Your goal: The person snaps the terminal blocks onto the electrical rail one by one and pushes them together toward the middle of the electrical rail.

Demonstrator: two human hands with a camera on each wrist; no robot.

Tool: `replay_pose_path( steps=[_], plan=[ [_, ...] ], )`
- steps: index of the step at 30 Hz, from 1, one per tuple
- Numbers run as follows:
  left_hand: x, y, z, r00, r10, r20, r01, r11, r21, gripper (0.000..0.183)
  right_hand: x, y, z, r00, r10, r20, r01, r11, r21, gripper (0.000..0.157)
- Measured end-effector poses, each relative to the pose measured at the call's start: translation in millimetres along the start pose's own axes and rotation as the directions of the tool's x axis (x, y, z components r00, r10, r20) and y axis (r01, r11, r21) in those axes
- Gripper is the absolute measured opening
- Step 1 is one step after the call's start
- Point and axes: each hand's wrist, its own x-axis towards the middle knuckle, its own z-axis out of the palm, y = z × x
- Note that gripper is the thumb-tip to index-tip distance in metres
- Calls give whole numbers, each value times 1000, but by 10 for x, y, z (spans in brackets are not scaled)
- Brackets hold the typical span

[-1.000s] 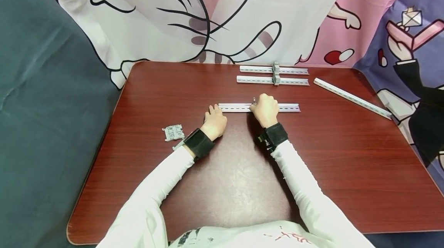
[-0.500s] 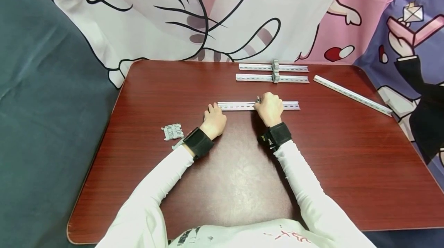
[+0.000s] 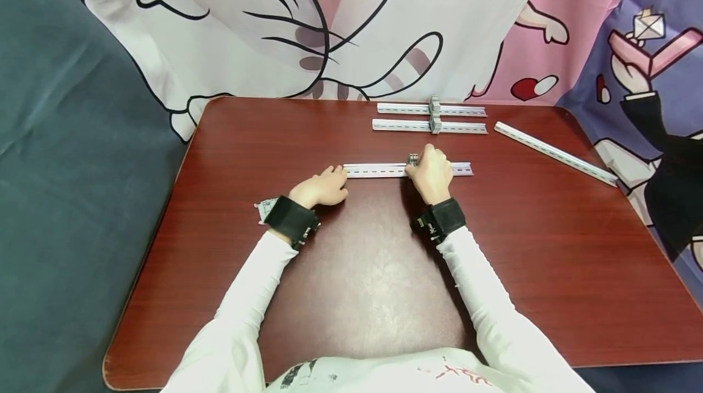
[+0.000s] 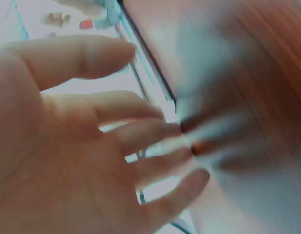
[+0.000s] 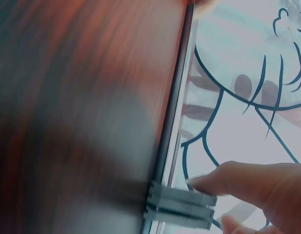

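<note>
The left hand [image 3: 324, 188] has its fingers loosely spread at the left end of the slotted rail [image 3: 379, 171], mid-frame. The right hand [image 3: 431, 176] pinches grey blocks [image 5: 182, 197] on it. The left wristband [image 3: 291, 221] partly hides a grey piece [image 3: 266, 209]. Upper right lie two block-bearing rails [image 3: 401, 126] and a slanted bare rail [image 3: 555, 153]. Reddish-brown worktop [image 3: 560, 271]; cartoon cloth [image 3: 219, 57] behind. The slotted rail is pale, straight, its blocks ribbed.

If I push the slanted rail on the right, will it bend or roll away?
The rail looks straight and metallic, so it probably won't bend. Lying flat, it'll likely slide, not roll. Narrow and slotted, it may be light.
</note>
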Motion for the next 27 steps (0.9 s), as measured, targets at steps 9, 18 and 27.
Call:
replay_pose_path(
  steps=[9, 18, 27],
  plan=[
    [-435, -493, -168, 990, 97, -98, -113, 979, -170, 61, -32, 54, 37, 998, 23, 54, -20, 998, -65, 27],
    [-878, -838, -214, 982, 77, -170, -118, 962, -246, 57, 64, 96, 7, 997, 16, 79, -9, 997, -81, 25],
    [-1203, -1035, -170, 969, 11, -246, -71, 969, -236, 54, 312, 295, -65, 996, 4, 85, 4, 995, -95, 21]
  ],
)
